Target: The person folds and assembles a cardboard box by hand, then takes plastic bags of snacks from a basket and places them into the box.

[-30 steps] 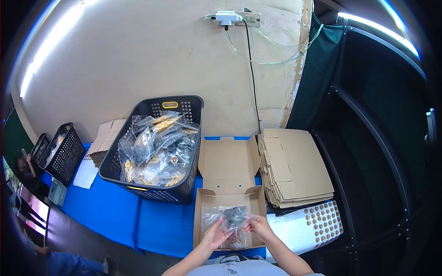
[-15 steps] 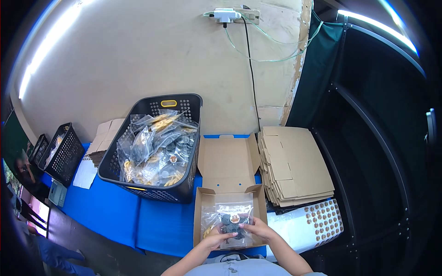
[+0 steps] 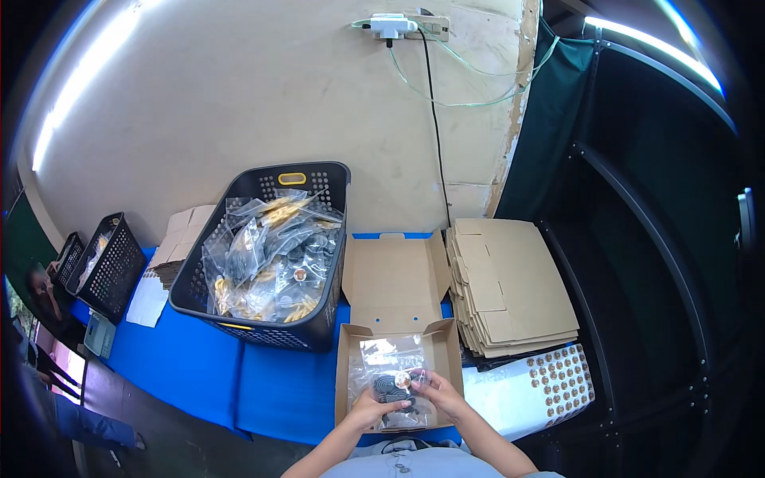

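A clear plastic bag point(image 3: 390, 350) of dark, ring-like coiled pieces is held over an open cardboard box point(image 3: 343, 374). On its front is a round sticker point(image 3: 402, 380). My left hand point(image 3: 373, 409) grips the bag's lower left side, thumb lying across the front. My right hand point(image 3: 437, 393) pinches the bag's right side, its fingertips right by the sticker. What else lies in the box beneath the bag is mostly hidden. The box lid point(image 3: 394, 275) stands folded back toward the wall.
Left of the box stands a black basket point(image 3: 335, 319) heaped with filled bags. Flattened cardboard boxes point(image 3: 518, 279) are stacked at right, beside a sheet of round stickers point(image 3: 558, 382). Further left are a smaller basket point(image 3: 111, 271) and another person point(image 3: 48, 299). A dark shelf point(image 3: 637, 199) borders the right.
The bag has shifted slightly up and left and tilted. My right hand has moved up to the sticker; my left has moved slightly left. Legs at far left have moved.
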`<state>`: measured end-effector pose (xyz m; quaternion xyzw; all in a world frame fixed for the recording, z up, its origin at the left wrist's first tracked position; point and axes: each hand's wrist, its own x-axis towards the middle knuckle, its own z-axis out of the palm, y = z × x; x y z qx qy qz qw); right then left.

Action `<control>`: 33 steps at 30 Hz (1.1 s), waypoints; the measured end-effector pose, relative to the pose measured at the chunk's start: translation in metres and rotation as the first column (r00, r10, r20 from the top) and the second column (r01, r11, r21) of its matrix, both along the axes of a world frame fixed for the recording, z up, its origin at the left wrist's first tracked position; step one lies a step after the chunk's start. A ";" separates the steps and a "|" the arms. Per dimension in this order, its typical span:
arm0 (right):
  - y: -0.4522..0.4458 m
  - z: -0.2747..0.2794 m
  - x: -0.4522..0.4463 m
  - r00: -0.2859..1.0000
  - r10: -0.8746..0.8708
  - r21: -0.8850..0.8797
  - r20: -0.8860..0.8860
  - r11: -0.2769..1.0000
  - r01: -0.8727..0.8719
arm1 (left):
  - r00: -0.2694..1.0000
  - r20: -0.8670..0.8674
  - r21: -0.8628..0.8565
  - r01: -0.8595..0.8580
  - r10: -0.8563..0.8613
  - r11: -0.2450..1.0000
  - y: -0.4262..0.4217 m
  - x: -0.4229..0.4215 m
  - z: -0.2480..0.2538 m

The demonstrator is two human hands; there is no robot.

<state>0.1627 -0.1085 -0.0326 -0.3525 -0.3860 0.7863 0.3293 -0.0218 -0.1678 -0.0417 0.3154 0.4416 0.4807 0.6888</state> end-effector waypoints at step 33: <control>-0.015 0.007 -0.019 0.986 -0.163 0.067 0.031 0.985 0.161 | 0.979 -0.002 -0.019 -0.205 0.205 0.978 -0.002 0.012 -0.015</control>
